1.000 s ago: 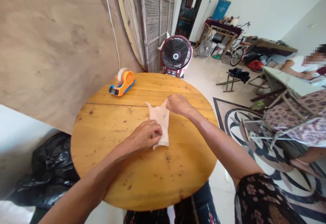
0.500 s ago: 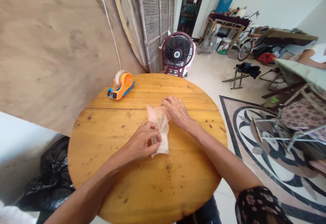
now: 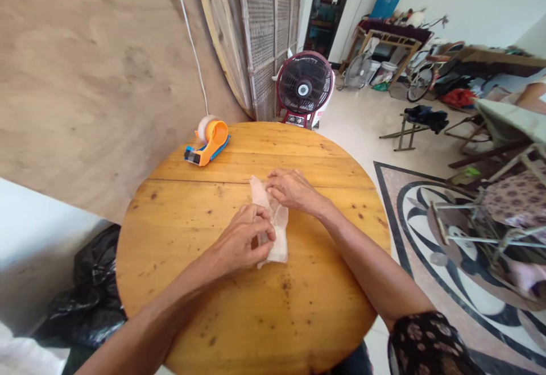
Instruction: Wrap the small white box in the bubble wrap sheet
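Observation:
A pale, thin piece of fabric or plastic (image 3: 276, 233) lies folded in the middle of a round wooden table (image 3: 213, 318). My left hand (image 3: 243, 238) pinches the near left edge of the piece, fingers curled together. My right hand (image 3: 290, 188) presses on its far end, fingers bent and closed on the material. Both hands nearly meet over the piece.
An orange and blue tape dispenser (image 3: 207, 140) sits at the table's far left edge. A red floor fan (image 3: 304, 87) stands behind the table. Black bags (image 3: 94, 284) lie on the floor at left. Another person's arm (image 3: 531, 95) shows at a far right table.
My right hand has drawn the far end of the piece toward my left hand, so the piece is shorter and more folded. The view has shifted slightly.

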Motion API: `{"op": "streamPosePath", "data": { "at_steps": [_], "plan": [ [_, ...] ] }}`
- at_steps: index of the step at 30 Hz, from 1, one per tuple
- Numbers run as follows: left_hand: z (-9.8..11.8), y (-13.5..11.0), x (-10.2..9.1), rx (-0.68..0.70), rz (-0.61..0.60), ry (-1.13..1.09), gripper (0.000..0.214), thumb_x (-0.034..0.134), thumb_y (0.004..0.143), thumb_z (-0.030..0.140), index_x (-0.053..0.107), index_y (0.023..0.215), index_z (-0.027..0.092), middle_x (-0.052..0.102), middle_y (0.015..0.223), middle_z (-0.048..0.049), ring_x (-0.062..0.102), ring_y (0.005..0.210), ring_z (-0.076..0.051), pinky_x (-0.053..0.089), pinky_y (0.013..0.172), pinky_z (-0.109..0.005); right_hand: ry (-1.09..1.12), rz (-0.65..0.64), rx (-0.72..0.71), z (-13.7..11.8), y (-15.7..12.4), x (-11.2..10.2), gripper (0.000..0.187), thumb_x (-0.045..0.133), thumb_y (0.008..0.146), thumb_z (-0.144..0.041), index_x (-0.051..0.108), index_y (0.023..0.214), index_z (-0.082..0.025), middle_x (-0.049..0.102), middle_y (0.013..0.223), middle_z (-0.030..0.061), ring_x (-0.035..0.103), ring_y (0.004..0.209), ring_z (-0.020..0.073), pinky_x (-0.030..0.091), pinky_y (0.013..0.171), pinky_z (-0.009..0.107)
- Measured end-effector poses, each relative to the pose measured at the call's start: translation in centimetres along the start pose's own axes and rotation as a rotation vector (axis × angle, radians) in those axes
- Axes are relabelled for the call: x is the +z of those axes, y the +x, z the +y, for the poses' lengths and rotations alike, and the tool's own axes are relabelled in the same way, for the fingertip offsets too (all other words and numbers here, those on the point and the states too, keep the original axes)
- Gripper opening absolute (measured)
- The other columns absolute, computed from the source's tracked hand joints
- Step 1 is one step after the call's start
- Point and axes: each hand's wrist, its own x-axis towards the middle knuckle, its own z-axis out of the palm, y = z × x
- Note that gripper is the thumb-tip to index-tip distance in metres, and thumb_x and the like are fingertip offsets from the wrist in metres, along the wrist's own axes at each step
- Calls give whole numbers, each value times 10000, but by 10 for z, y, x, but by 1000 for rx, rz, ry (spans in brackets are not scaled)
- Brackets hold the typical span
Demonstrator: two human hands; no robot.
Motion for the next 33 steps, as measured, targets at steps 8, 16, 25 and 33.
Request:
{"op": "streamPosePath", "data": {
  "at_steps": [8,16,25,33],
  "plan": [
    [1,1,1,-47,-32,-17,129,597,738,130,676,797,213,490,1272,-74,357,1311,-266,370,1051,-391,534,54,-1,28,6,23,203,518,839,-168,706,919,-164,678,1084,46,622,976,153,437,867,262],
    [4,4,-6,-166,-154,-48,129,591,764,156,679,842,208,350,1508,-69,309,1394,-290,372,1055,-411,725,118,191,33,6,29,283,525,831,-266,708,989,-119,717,894,61,627,751,148,465,726,263],
    [-5,8,-11,-130,-261,-89,128,594,789,186,673,884,220,321,1532,-59,289,1411,-283,287,1119,-453,767,121,157,35,6,33,296,509,842,-346,683,941,-128,675,794,13,570,698,128,437,686,241],
    [-9,15,-13,-151,-327,-160,116,605,783,204,668,879,219,253,1563,-55,193,1450,-267,214,1153,-452,781,97,132,41,8,36,287,532,838,-341,695,956,-136,704,945,48,614,840,151,450,773,254]
  ]
}}
